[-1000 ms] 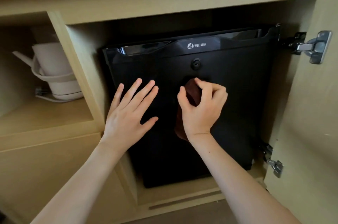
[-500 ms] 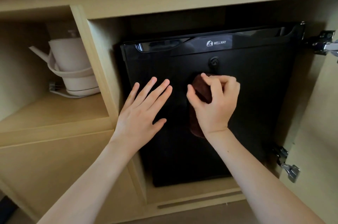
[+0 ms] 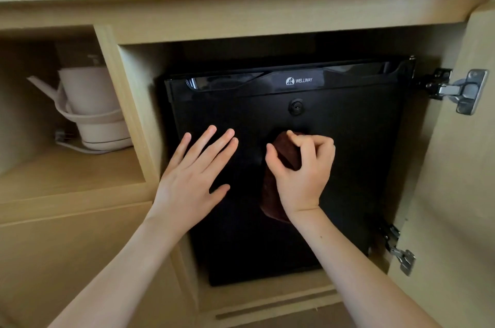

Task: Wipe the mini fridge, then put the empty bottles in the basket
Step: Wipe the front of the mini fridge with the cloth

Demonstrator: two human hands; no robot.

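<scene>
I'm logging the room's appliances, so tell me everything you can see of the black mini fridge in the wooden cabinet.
The black mini fridge is boxy, its matte-looking door shut, standing upright in a light wooden cabinet compartment. A glossy strip along the door's top carries a white WELLWAY logo; a round keyhole lock sits just below. The left hand lies flat on the door, and the right hand grips a dark brown cloth against its middle.

Black mini fridge [image 3: 348, 167], door shut, upright in wood cabinet [image 3: 128, 102]; brown cloth [image 3: 270, 193] vs. door.
</scene>
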